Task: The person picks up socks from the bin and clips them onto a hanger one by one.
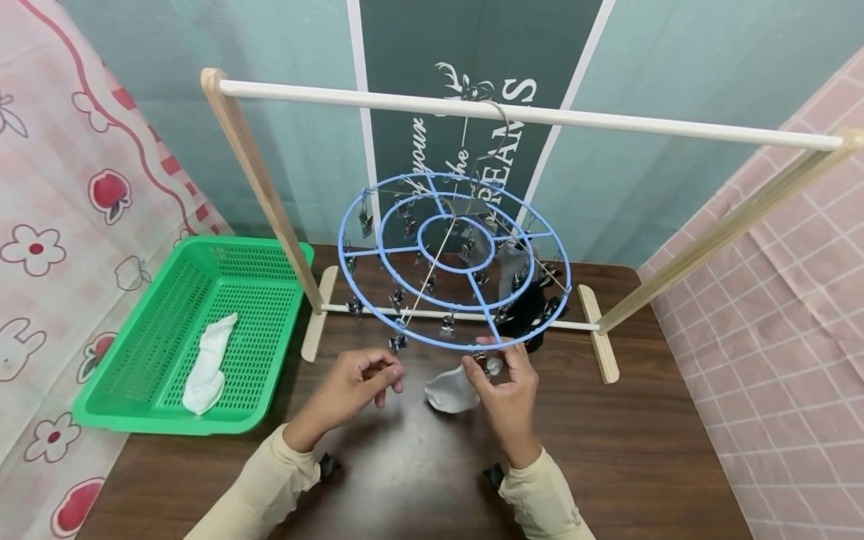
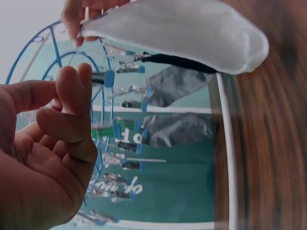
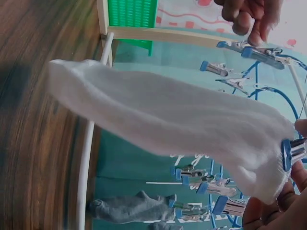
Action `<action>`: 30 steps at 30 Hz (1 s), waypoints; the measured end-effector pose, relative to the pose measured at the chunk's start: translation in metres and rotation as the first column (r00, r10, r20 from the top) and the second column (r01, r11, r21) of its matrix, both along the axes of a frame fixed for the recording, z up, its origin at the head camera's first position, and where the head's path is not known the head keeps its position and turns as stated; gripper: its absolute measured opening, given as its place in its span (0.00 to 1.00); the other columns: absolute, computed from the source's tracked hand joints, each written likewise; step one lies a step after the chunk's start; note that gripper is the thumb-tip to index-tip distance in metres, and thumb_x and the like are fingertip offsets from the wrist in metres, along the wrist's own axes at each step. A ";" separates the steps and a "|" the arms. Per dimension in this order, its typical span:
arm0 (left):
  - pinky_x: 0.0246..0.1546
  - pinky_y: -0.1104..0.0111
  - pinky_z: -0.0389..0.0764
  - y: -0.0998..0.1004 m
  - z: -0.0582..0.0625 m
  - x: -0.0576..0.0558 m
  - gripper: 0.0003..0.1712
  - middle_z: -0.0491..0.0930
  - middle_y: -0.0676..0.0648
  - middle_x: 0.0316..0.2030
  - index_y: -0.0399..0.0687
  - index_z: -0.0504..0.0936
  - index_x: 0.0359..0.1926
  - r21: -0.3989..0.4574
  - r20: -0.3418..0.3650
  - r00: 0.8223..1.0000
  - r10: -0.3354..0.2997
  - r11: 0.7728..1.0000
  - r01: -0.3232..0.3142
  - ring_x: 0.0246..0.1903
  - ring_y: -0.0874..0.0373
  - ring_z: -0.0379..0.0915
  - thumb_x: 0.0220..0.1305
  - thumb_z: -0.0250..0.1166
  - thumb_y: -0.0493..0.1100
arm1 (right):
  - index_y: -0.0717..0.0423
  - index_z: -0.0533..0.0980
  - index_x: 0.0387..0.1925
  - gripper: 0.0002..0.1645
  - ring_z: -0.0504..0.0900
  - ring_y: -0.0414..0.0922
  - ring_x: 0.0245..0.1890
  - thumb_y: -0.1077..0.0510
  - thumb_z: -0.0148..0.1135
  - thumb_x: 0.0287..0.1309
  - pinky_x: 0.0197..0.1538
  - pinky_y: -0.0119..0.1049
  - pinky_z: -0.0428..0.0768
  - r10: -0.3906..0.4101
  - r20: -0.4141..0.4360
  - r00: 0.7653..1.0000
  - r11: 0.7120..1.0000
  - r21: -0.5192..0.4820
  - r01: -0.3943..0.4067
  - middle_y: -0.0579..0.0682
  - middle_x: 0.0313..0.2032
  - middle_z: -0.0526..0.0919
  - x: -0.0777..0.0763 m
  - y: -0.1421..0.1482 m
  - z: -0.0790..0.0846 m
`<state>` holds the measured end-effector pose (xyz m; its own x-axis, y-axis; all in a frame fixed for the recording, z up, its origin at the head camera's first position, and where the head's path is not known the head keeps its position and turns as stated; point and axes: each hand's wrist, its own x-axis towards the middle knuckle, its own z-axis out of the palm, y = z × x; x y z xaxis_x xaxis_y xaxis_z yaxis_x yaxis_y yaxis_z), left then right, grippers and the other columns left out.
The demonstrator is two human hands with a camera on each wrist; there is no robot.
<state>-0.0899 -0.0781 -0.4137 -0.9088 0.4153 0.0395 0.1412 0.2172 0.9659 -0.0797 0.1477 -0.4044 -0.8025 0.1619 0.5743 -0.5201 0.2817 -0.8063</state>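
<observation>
A white sock (image 1: 454,390) hangs from a metal clip (image 3: 293,152) with blue tips at the near rim of a round blue hanger (image 1: 442,345). My right hand (image 1: 506,382) pinches this clip between thumb and fingers, at the sock's upper end. To the left, my left hand (image 1: 358,382) is loosely curled and holds nothing, just below another hanging clip (image 1: 398,343). In the left wrist view the white sock (image 2: 182,33) dangles beyond the left hand (image 2: 48,148). A black sock (image 1: 523,311) and grey socks (image 2: 180,129) hang from other clips.
The hanger hooks onto the white bar (image 1: 607,124) of a wooden stand. At left, a green basket (image 1: 165,315) contains another white sock (image 1: 208,367). Several vacant clips (image 1: 448,324) dangle from the rings. Everything stands on a dark wooden table (image 1: 648,450).
</observation>
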 end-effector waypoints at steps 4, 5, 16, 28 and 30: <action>0.17 0.72 0.67 -0.010 -0.001 0.000 0.08 0.81 0.44 0.26 0.44 0.81 0.34 -0.039 0.017 1.000 0.005 0.999 -0.004 0.17 0.53 0.75 0.70 0.59 0.40 | 0.75 0.78 0.37 0.17 0.73 0.39 0.41 0.79 0.69 0.39 0.40 0.31 0.72 -0.010 0.016 1.000 1.000 0.011 0.010 0.68 0.35 0.79 0.000 0.003 0.000; 0.17 0.72 0.68 -0.013 -0.001 0.000 0.08 0.81 0.44 0.26 0.44 0.81 0.34 -0.046 0.016 1.000 0.009 0.999 -0.008 0.17 0.53 0.75 0.70 0.59 0.40 | 0.75 0.78 0.37 0.17 0.72 0.38 0.41 0.79 0.69 0.40 0.40 0.31 0.72 -0.015 0.023 1.000 1.000 0.013 0.014 0.68 0.35 0.80 0.001 0.004 0.000; 0.16 0.68 0.74 -0.055 -0.002 -0.006 0.07 0.81 0.42 0.26 0.37 0.80 0.36 -0.030 -0.013 0.992 0.123 0.992 -0.123 0.16 0.55 0.75 0.69 0.57 0.35 | 0.75 0.78 0.38 0.19 0.73 0.36 0.40 0.80 0.69 0.38 0.41 0.30 0.71 -0.054 -0.023 0.998 0.998 0.021 0.055 0.68 0.34 0.79 -0.001 0.012 -0.003; 0.14 0.68 0.71 -0.100 0.006 -0.009 0.10 0.81 0.41 0.26 0.34 0.79 0.38 -0.080 -0.031 0.960 0.279 0.956 -0.281 0.16 0.52 0.74 0.71 0.56 0.39 | 0.75 0.78 0.37 0.19 0.75 0.36 0.39 0.81 0.69 0.37 0.41 0.35 0.71 -0.103 -0.038 0.994 0.994 0.017 0.103 0.66 0.35 0.79 -0.001 0.018 -0.003; 0.15 0.68 0.72 -0.106 0.006 -0.010 0.10 0.80 0.41 0.26 0.34 0.79 0.38 -0.074 -0.046 0.957 0.285 0.955 -0.288 0.16 0.52 0.74 0.71 0.56 0.38 | 0.75 0.77 0.37 0.19 0.75 0.37 0.39 0.80 0.69 0.38 0.41 0.35 0.71 -0.108 -0.024 0.994 0.994 0.019 0.108 0.66 0.35 0.79 -0.001 0.019 -0.003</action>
